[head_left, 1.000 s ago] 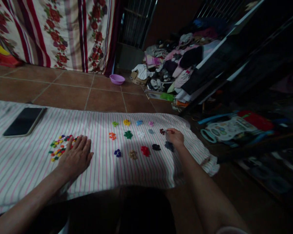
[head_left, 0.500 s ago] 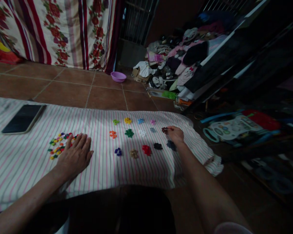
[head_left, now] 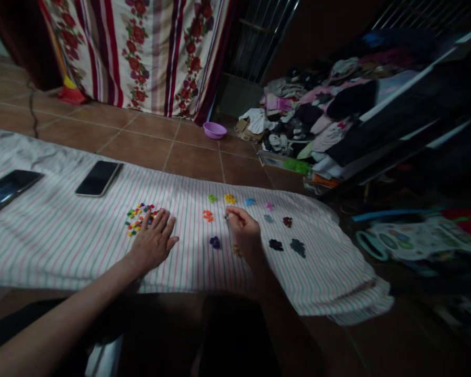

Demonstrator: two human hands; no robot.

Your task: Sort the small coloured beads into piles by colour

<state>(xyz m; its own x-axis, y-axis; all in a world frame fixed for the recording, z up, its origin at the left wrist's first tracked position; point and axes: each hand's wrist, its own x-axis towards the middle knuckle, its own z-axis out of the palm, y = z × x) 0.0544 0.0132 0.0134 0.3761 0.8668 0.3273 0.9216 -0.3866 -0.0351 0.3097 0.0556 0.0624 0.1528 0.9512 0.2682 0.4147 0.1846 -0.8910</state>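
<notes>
My left hand (head_left: 154,242) lies flat with fingers spread, its fingertips over the right edge of a mixed-colour pile of small pieces (head_left: 136,219). My right hand (head_left: 241,225) is pinched, and what its fingertips hold is too small to make out. It hovers among sorted clusters and hides some of them. Orange pieces (head_left: 208,215) lie left of it, yellow pieces (head_left: 230,198) just beyond. Purple-blue pieces (head_left: 215,242) and partly covered tan pieces (head_left: 236,250) are nearer me. Black (head_left: 276,245), dark grey (head_left: 298,247) and brown pieces (head_left: 287,222) sit to the right.
Two phones, one dark (head_left: 10,189) and one light-edged (head_left: 99,178), lie left on the striped cloth (head_left: 82,251). Beyond are a purple basin (head_left: 214,131), a floral curtain (head_left: 153,57) and heaped clothes (head_left: 317,104). A rack with a patterned item (head_left: 404,241) stands right.
My right hand has moved left from the brown pieces to the middle clusters. My left hand stays spread by the mixed pile. The view has shifted left, bringing in a second phone.
</notes>
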